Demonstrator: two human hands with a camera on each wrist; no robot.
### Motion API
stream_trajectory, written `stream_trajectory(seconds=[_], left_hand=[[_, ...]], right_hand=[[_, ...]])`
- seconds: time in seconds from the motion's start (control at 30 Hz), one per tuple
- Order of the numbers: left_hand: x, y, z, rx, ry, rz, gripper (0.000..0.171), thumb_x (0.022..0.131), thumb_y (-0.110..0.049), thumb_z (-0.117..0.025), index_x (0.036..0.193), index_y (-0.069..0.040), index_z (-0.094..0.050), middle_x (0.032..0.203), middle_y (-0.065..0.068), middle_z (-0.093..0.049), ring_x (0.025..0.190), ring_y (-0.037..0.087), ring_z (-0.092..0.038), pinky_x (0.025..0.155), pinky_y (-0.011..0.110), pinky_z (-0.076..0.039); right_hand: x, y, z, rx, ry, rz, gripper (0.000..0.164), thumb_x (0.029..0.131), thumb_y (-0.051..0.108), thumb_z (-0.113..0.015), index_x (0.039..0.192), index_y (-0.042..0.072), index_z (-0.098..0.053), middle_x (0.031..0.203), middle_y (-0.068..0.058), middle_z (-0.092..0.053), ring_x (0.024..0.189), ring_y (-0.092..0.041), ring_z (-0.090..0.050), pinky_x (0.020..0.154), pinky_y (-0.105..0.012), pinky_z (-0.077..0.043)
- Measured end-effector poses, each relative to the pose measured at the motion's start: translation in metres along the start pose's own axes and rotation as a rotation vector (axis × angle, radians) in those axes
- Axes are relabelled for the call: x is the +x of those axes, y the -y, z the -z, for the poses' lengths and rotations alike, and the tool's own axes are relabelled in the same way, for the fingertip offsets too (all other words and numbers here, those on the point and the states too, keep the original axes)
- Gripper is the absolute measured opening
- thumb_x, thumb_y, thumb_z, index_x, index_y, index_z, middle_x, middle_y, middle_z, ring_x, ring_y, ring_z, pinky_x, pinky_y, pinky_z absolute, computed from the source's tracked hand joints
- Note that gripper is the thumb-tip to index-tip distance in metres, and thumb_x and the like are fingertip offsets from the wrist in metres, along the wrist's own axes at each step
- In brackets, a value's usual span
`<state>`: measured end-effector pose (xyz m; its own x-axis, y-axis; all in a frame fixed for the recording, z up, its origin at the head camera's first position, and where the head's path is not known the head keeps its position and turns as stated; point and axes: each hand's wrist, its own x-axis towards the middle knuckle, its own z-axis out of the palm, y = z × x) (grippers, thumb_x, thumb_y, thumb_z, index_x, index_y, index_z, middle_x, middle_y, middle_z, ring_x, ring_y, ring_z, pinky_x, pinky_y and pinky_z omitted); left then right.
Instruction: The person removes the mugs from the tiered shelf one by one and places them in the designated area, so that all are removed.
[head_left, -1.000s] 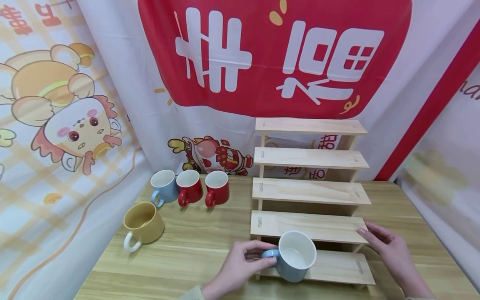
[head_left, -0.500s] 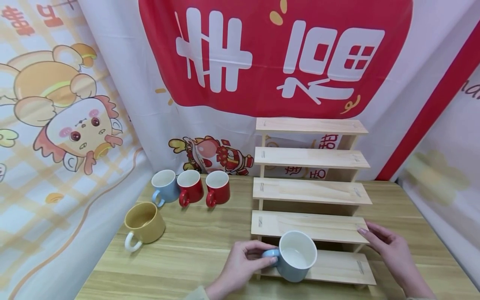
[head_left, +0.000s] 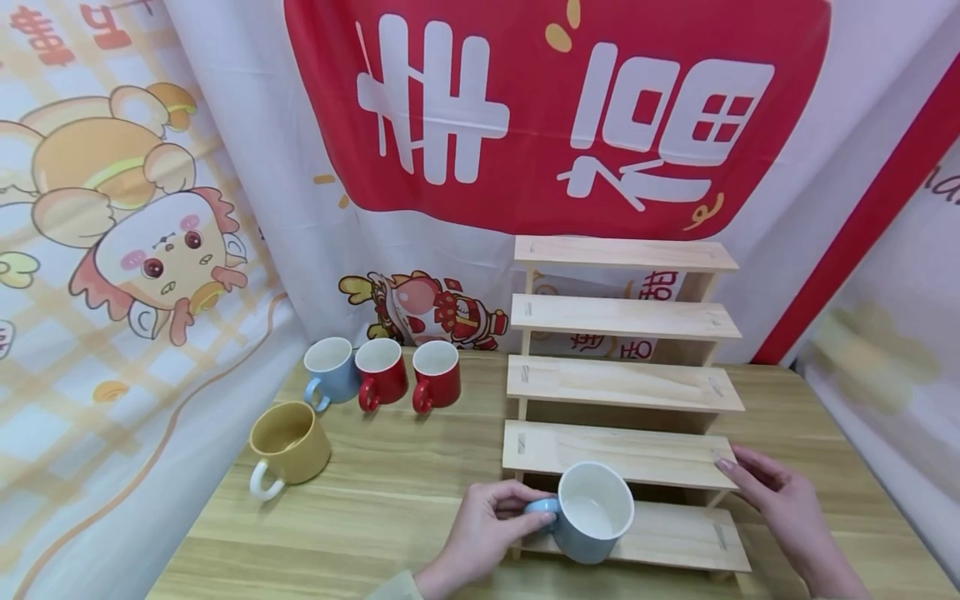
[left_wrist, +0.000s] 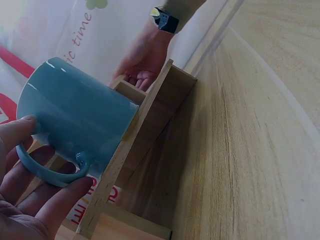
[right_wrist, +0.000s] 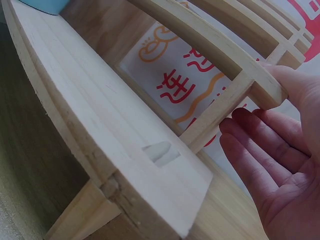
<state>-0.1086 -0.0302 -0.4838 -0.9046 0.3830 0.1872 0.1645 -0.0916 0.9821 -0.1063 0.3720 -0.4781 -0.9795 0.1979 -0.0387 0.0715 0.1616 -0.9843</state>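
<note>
A light blue mug (head_left: 588, 537) with a white inside stands upright on the lowest step of a wooden tiered shelf (head_left: 622, 454), toward its left half. My left hand (head_left: 483, 529) pinches the mug's handle (left_wrist: 55, 175) between thumb and fingers, from the left side. In the left wrist view the mug's base meets the board (left_wrist: 127, 145). At the right end of the second step from the bottom, my right hand (head_left: 783, 496) grips the board, thumb over the top and fingers below the edge (right_wrist: 270, 90).
Two red mugs (head_left: 382, 375) and another light blue mug (head_left: 332, 375) stand in a row at the back left of the table (head_left: 360, 517). A yellow mug (head_left: 292, 454) with a white handle sits in front of them. Printed cloth (head_left: 405, 242) hangs behind and at both sides.
</note>
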Motion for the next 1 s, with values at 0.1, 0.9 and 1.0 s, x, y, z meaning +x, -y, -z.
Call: stream_trajectory(seconds=[0.1, 0.9, 1.0], left_hand=[[-0.001, -0.004, 0.0, -0.006, -0.01, 0.007, 0.02, 0.087, -0.011, -0.082, 0.104, -0.003, -0.077, 0.101, 0.001, -0.077, 0.092, 0.022, -0.074, 0.079, 0.032, -0.061], [-0.031, -0.066, 0.057, -0.022, -0.289, 0.021, 0.021, 0.087, -0.002, -0.08, 0.106, 0.004, -0.073, 0.104, 0.014, -0.075, 0.096, 0.03, -0.074, 0.081, 0.042, -0.061], [-0.034, -0.068, 0.068, 0.017, -0.362, -0.044, 0.02, 0.086, 0.004, -0.078, 0.104, 0.006, -0.072, 0.103, 0.015, -0.076, 0.092, 0.028, -0.074, 0.077, 0.042, -0.062]], right_hand=[[-0.001, -0.001, -0.001, 0.01, -0.002, 0.013, 0.024, 0.099, 0.02, -0.071, 0.123, 0.023, -0.073, 0.11, 0.021, -0.068, 0.101, 0.002, -0.064, 0.079, -0.015, -0.056], [0.002, -0.001, 0.0, -0.026, -0.012, -0.009, 0.026, 0.097, 0.024, -0.073, 0.123, 0.023, -0.072, 0.108, 0.021, -0.068, 0.099, 0.004, -0.063, 0.078, -0.014, -0.055], [0.002, -0.002, 0.001, -0.027, -0.011, -0.011, 0.026, 0.097, 0.024, -0.073, 0.123, 0.024, -0.072, 0.108, 0.021, -0.068, 0.099, 0.005, -0.062, 0.078, -0.014, -0.055]])
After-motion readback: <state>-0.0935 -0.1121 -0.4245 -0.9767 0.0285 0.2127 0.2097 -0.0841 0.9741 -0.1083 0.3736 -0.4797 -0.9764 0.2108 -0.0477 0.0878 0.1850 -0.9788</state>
